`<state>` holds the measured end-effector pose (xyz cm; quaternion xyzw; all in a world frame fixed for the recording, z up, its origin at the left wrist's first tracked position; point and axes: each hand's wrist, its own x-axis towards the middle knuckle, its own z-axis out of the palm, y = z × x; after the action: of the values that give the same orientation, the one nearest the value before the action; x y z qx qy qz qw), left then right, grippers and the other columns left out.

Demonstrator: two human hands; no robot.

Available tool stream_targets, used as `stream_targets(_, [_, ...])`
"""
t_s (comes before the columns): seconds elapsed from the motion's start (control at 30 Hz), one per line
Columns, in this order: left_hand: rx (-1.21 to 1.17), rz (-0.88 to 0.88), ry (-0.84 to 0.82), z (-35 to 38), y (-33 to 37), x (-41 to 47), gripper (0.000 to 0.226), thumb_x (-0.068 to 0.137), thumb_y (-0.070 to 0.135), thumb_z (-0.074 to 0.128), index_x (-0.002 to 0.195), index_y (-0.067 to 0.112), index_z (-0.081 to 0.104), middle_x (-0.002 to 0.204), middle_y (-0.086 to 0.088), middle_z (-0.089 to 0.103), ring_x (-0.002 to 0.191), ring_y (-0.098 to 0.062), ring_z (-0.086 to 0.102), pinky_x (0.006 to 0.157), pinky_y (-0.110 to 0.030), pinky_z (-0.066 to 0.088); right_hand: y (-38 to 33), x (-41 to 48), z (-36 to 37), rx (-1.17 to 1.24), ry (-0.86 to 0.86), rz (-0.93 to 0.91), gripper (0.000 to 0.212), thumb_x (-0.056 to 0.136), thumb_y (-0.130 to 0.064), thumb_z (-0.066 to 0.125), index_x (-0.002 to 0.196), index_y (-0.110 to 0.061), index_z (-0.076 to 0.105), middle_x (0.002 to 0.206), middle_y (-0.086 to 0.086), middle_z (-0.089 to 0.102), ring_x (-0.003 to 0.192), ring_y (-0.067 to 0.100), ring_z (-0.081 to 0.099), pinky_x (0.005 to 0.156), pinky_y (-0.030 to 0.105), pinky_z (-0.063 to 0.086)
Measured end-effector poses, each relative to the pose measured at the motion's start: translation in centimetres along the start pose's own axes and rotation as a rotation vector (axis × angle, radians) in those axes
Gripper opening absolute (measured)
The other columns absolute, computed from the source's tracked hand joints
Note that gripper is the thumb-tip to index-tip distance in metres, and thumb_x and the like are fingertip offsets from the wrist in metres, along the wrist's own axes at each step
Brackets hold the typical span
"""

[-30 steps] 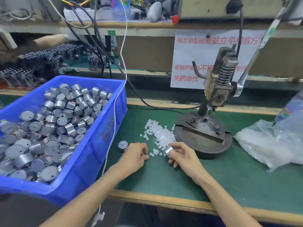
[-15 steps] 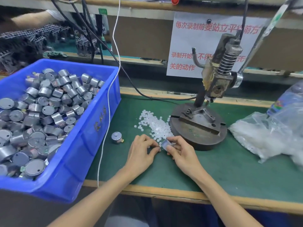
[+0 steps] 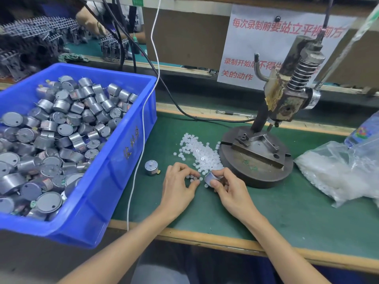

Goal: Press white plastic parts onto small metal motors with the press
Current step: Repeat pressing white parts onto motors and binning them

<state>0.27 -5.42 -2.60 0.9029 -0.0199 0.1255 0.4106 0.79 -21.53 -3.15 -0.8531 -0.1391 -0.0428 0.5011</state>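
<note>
Here our right hand (image 3: pixel 227 187) pinches a motor (image 3: pixel 212 177) just left of the press (image 3: pixel 256 156), tilted toward our left hand (image 3: pixel 177 181), whose curled fingers pick at white parts (image 3: pixel 200 152), presumably to cap it.

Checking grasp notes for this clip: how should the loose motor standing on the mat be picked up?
Grip the loose motor across its round side wall, from above. It stands upright with flat face and shaft up, clear mat around it, and a small tab low on its right, so pinch front to back.
</note>
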Motion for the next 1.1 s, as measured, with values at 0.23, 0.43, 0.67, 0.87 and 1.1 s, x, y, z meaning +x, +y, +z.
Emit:
stream_targets(0.23, [0.013, 0.037, -0.025, 0.0, 0.1, -0.1, 0.012, 0.077, 0.026, 0.075, 0.088, 0.025, 0.072, 0.093, 0.011, 0.047, 0.091, -0.010, 0.040, 0.085, -0.019, 0.032, -0.3, -0.2, 0.3, -0.257, 0.034, -0.248, 0.013, 0.089, -0.005, 0.059, 0.101, 0.000, 0.061, 0.097, 0.004, 0.058, 0.077, 0.002, 0.052, 0.070, 0.020, 0.041])
stream_targets(0.43, [-0.004, 0.035, -0.008, 0.0, -0.2, -0.1, 0.018, 0.077, 0.023, 0.074, 0.094, 0.023, 0.068, 0.097, 0.011, 0.048, 0.095, -0.011, 0.043, 0.089, -0.025, 0.036, -0.5, -0.4, 0.6, -0.436, 0.004, -0.372, 0.023, 0.089, -0.010, 0.054, 0.107, 0.002, 0.061, 0.106, 0.016, 0.058, 0.079, 0.030, 0.065, 0.059, 0.035, 0.054])
stream_targets(0.67, [0.007, 0.033, -0.042, 0.0, -0.2, -0.1, 0.020, 0.077, 0.019, 0.072, 0.096, 0.025, 0.067, 0.099, 0.010, 0.049, 0.096, -0.010, 0.041, 0.089, -0.025, 0.034, -0.8, -0.5, 0.6, -0.480, -0.017, -0.416, 0.023, 0.087, -0.011, 0.054, 0.110, -0.013, 0.049, 0.106, 0.017, 0.059, 0.071, 0.033, 0.062, 0.050, 0.033, 0.052])
stream_targets(0.87, [-0.034, 0.100, -0.061, -0.6, 0.5, -0.6, 0.041, 0.071, 0.005, 0.062, 0.107, 0.023, 0.061, 0.107, 0.016, 0.051, 0.104, -0.007, 0.040, 0.089, -0.023, 0.028, 0.0, -0.4, 0.6, -0.289, 0.034, -0.232, 0.011, 0.090, -0.005, 0.059, 0.102, -0.003, 0.060, 0.095, 0.006, 0.061, 0.077, 0.008, 0.057, 0.071, 0.024, 0.045])
stream_targets(1.1, [-0.211, 0.193, -0.104, 1.1, 5.3, 1.3, 0.028, 0.074, 0.033, 0.075, 0.090, 0.041, 0.053, 0.091, 0.027, 0.056, 0.094, 0.007, 0.045, 0.090, -0.019, 0.031, -1.7, -0.2, -0.9, 1.023, 0.348, 0.382, 0.018, 0.100, -0.013, 0.042, 0.111, -0.004, 0.053, 0.090, 0.013, 0.069, 0.069, 0.021, 0.064, 0.054, 0.025, 0.050])
